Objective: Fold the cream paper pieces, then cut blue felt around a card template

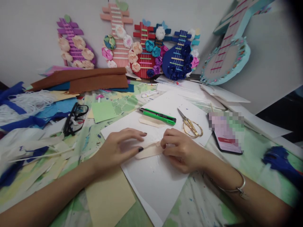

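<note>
A narrow cream paper strip (151, 152) lies over a white sheet (163, 186) in front of me. My right hand (181, 149) has its fingers curled together on the strip's right end, pinching it. At the strip's left end, my left hand (123, 143) has thumb and fingers spread apart, the thumb tip beside the paper. Just beyond, a second cream strip (151, 122) rests partly under a green utility knife (158, 116). Gold-handled scissors (190, 124) lie on the sheet to the right, their blades pointing away from me.
A phone (224, 132) lies at right. Black glasses (75, 118), a green paper square (103, 111) and heaped scraps (26, 148) are at left. Brown sheets (94, 78) and several decorated paper lutes (144, 50) stand along the wall. Yellow paper (109, 201) lies nearest me.
</note>
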A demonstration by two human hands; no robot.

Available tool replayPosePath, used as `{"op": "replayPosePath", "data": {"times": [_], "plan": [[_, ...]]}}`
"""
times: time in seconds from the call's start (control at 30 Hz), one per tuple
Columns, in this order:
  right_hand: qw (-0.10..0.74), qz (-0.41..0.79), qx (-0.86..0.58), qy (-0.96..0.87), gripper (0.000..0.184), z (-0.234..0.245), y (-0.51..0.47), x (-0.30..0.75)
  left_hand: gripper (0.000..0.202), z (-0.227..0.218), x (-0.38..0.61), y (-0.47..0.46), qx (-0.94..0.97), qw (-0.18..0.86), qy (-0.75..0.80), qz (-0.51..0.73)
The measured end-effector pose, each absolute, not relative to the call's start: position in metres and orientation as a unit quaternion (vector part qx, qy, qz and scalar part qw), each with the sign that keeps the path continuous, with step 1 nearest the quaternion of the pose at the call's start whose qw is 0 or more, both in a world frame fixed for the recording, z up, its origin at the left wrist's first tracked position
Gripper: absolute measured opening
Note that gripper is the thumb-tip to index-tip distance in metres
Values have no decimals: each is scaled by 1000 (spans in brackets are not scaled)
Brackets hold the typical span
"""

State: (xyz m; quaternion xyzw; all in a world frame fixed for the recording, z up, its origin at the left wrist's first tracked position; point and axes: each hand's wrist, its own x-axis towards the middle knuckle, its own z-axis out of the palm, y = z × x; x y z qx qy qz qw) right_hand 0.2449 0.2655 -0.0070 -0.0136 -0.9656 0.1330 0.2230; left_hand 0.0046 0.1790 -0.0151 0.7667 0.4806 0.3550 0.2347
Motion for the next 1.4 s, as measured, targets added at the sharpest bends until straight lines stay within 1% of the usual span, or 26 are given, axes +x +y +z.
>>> {"op": "replayPosePath", "data": {"times": [0.03,0.07,0.1,0.17,0.2,0.27,0.33,0.4,0.5,0.53,0.6,0.73,0.9,0.97,1.03,1.07,1.13,1.23,1.33,1.4], "plan": [[247,150,-19,-957,14,-8,265,244,31,-16,9,180,762,216,511,335],[276,171,-32,-945,15,-10,266,244,36,-17,13,181,764,199,527,314],[306,195,-54,-930,17,-11,266,243,32,-18,18,183,771,185,530,301],[339,243,-123,-900,22,-15,266,241,14,-21,24,185,783,172,527,283],[336,264,-165,-889,23,-17,267,240,6,-22,26,186,786,168,523,283],[302,294,-234,-876,24,-20,267,238,7,-25,27,186,788,166,517,291],[262,305,-256,-879,23,-22,268,237,7,-26,27,186,786,174,511,300],[236,302,-244,-891,22,-21,268,235,5,-26,27,185,775,189,518,307],[223,295,-224,-902,19,-20,267,233,25,-25,29,184,758,199,537,311],[225,293,-223,-902,18,-20,267,233,29,-24,30,184,757,194,543,307],[232,292,-223,-901,16,-20,265,232,30,-24,32,185,754,182,560,291],[244,288,-222,-899,13,-23,264,232,17,-25,36,189,737,168,598,265],[259,297,-211,-895,8,-24,265,232,4,-20,40,190,728,191,614,238],[255,317,-228,-884,17,-23,264,232,5,-18,41,189,721,204,614,248],[242,359,-249,-866,24,-20,261,232,10,-15,42,187,711,230,608,269],[232,385,-256,-856,23,-19,259,231,13,-15,42,186,703,251,603,283],[214,427,-267,-837,14,-17,257,231,17,-14,43,183,684,299,585,317],[210,467,-295,-807,6,-16,254,230,18,-13,45,181,653,368,555,362],[219,548,-312,-745,3,-16,254,230,15,-12,45,180,605,427,548,389],[220,612,-308,-695,7,-14,254,230,12,-10,45,180,564,462,552,404]]}}
